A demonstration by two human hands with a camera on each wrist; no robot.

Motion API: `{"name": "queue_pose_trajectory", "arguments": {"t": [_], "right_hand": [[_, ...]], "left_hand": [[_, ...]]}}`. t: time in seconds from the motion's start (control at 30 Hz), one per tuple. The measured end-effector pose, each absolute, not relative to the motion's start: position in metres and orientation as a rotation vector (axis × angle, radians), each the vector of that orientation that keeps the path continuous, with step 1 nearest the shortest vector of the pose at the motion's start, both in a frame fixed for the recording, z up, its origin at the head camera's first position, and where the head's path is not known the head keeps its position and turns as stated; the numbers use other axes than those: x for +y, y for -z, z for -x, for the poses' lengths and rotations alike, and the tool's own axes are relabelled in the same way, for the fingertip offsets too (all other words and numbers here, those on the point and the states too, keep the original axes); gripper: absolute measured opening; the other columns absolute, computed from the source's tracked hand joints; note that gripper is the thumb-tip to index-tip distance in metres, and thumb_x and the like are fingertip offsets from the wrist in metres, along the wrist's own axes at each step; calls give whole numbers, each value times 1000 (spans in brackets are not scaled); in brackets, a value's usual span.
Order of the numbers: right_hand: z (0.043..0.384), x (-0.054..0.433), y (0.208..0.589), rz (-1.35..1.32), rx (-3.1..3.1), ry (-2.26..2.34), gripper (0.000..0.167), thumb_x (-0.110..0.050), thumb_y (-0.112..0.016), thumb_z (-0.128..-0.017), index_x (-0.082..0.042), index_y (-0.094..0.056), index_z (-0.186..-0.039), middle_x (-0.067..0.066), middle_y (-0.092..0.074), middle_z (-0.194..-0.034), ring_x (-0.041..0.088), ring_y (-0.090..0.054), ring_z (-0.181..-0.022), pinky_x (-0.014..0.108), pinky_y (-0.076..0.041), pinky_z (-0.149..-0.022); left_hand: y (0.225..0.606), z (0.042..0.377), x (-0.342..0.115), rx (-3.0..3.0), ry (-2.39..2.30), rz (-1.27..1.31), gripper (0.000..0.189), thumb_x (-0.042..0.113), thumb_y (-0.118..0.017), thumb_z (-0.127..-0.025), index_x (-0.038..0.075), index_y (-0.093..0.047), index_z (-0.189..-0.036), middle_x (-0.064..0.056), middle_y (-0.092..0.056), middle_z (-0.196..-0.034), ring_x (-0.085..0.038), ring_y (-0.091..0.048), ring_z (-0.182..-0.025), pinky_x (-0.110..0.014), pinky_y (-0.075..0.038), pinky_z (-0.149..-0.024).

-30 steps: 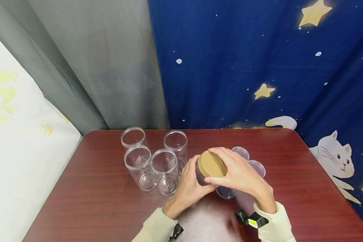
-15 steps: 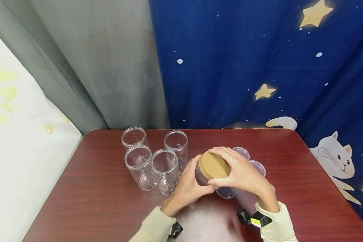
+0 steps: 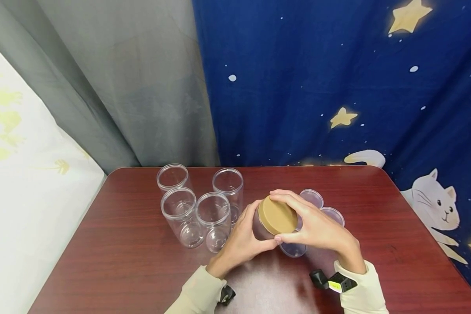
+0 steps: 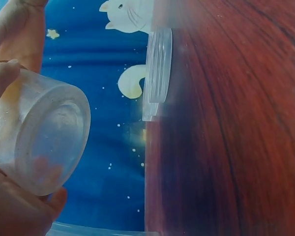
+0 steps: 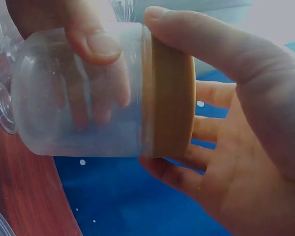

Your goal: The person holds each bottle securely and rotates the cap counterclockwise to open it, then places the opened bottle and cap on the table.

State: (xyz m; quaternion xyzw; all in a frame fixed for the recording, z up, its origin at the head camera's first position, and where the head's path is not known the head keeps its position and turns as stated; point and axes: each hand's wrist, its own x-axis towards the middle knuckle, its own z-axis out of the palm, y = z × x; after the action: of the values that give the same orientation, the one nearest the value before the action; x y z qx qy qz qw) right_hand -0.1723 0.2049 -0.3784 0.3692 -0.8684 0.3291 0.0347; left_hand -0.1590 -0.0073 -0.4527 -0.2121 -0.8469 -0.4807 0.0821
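Note:
A clear plastic jar (image 5: 44,130) with a tan lid (image 3: 278,216) is held up over the table, tilted. My left hand (image 3: 241,244) grips the jar's body, its thumb and fingers wrapped round the side. On the lid, my right hand (image 3: 318,226) curls its thumb and fingers about the rim. In the right wrist view the lid (image 5: 172,98) sits on the jar's mouth, and the left fingers show through the see-through wall. The jar's round base (image 4: 56,140) faces the left wrist camera, and nothing shows inside.
Several tall clear jars without lids, one nearest the left hand (image 3: 213,218), stand on the left of the red-brown table (image 3: 114,261). Clear round lids (image 3: 332,216) lie behind and below the right hand, one (image 3: 294,250) partly hidden by the held jar. Curtains hang behind the table.
My right hand has shifted slightly to the right, its thumb sliding along the lid's near edge. The left hand and jar stay nearly in place.

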Motion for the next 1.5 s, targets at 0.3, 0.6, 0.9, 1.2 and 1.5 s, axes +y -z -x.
{"name": "queue_pose_trajectory", "arguments": {"t": [0.3,0.6,0.9,1.2,1.5], "right_hand": [[173,206,379,-1128,-2674,-1024,85,-42,-84,-77,-22,-42,-148,-4,-47,-147,12,-49,-128,30,-46,-99],[173,206,379,-1121,-2686,-1030,86,-41,-85,-76,-19,-43,-147,-4,-46,-147,12,-49,-128,30,-47,-99],[173,206,380,-1132,-2696,-1037,86,-42,-85,-77,-24,-41,-148,-6,-45,-147,11,-49,-127,30,-48,-98],[172,206,381,-1152,-2718,-1034,85,-41,-83,-79,-26,-38,-149,-8,-41,-151,12,-45,-132,33,-46,-101],[169,203,378,-1073,-2774,-974,87,-45,-79,-81,-23,-35,-153,-2,-36,-157,18,-40,-139,43,-44,-105]], "left_hand": [[453,160,-8,-2533,1488,626,91,41,-86,-69,24,-39,-144,3,-56,-130,-12,-55,-115,-39,-49,-95],[455,160,-8,-2533,1493,635,91,39,-87,-69,24,-38,-145,2,-55,-130,-11,-54,-115,-39,-48,-96],[455,160,-8,-2544,1485,642,92,41,-86,-70,23,-37,-146,3,-54,-132,-12,-53,-117,-39,-48,-96],[454,160,-7,-2540,1478,662,92,41,-86,-70,21,-37,-146,3,-53,-133,-12,-53,-118,-39,-47,-98],[456,160,-8,-2541,1411,668,95,40,-88,-69,16,-37,-146,-1,-51,-137,-14,-50,-123,-41,-45,-101]]}}
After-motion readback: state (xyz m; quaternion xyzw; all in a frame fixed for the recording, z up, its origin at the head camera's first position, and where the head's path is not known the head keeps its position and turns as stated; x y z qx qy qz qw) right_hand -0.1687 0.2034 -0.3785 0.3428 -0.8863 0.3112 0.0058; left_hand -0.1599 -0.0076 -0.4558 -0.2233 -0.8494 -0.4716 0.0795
